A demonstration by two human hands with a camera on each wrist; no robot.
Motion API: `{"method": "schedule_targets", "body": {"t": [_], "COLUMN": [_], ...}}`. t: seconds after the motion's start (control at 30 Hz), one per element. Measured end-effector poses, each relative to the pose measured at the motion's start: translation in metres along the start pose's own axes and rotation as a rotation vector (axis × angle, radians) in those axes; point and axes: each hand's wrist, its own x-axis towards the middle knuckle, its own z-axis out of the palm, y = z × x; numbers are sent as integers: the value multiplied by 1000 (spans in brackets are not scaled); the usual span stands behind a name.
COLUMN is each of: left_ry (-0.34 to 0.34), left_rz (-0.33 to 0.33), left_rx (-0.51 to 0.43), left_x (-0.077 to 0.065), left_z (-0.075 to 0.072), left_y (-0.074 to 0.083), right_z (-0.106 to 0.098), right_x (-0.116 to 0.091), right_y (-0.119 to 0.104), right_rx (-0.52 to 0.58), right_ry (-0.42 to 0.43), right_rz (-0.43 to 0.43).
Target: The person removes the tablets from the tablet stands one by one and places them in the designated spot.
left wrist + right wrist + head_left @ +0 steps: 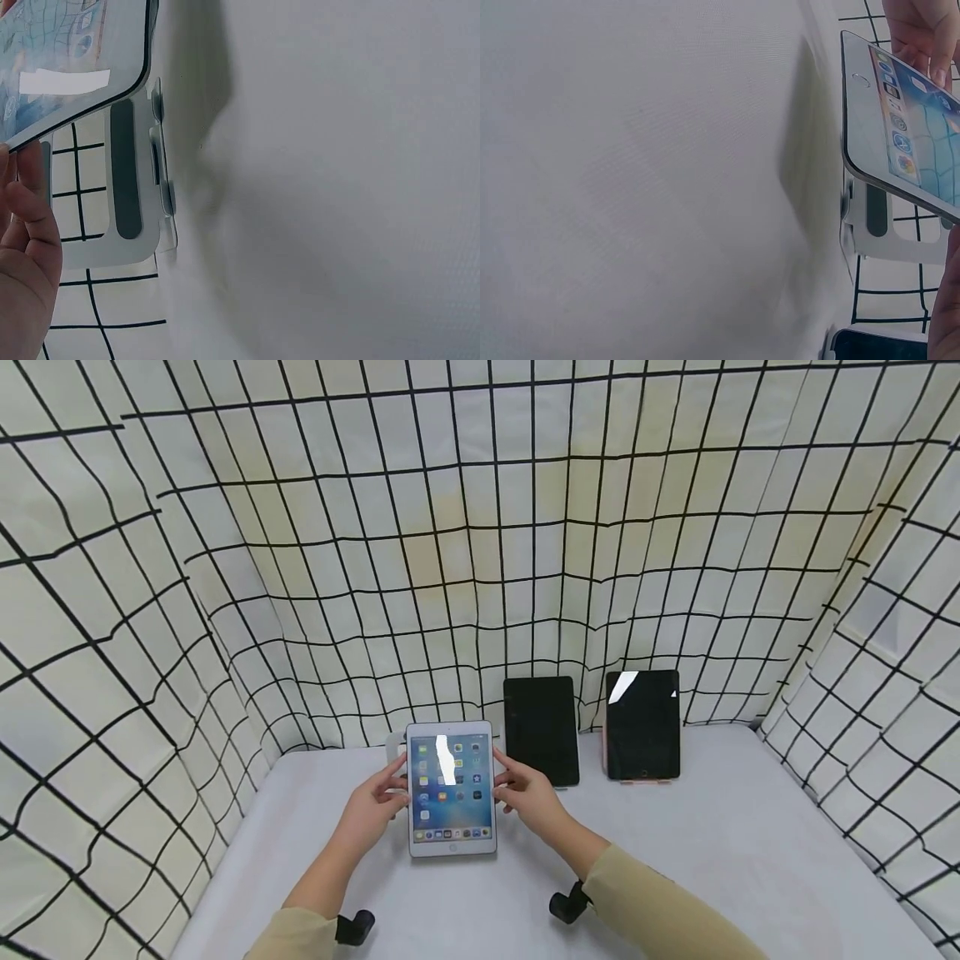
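A white tablet (452, 847) with its screen lit and rows of app icons is upright in the middle of the head view. My left hand (369, 810) grips its left edge, fingertips at the side. On the opposite edge my right hand (534, 797) holds it between thumb and fingers. Behind the tablet stands a pale tablet stand (139, 251) with dark pads, mostly hidden in the head view. In the right wrist view the tablet (862, 112) leans in front of that stand (861, 238), its lower edge off the stand's ledge.
Right of the white tablet, a black tablet (542, 727) leans upright with its screen dark. Another black tablet (642, 731) rests on a pinkish stand farther right. White cloth covers the table (465, 910). White walls with a black grid (510, 552) enclose the back and sides.
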Motion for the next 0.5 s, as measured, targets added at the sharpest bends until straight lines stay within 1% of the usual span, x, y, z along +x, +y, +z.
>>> {"method": "schedule_targets", "body": {"t": [0.27,0.33,0.5], "left_ry": [13,4,-3], "left_rz": [-5,-1,-29], "left_rx": [32,29,8], "left_x": [-6,-7,-11], "left_z": [3,4,8], "left_y": [-2,-2,-2], "right_z": [0,-1,-4], "right_x": [-4,-5,-10], "right_y": [0,0,4], "right_rx": [22,15,-2], "right_ry": [-13,-8,-22], "right_rz": [24,20,21]}}
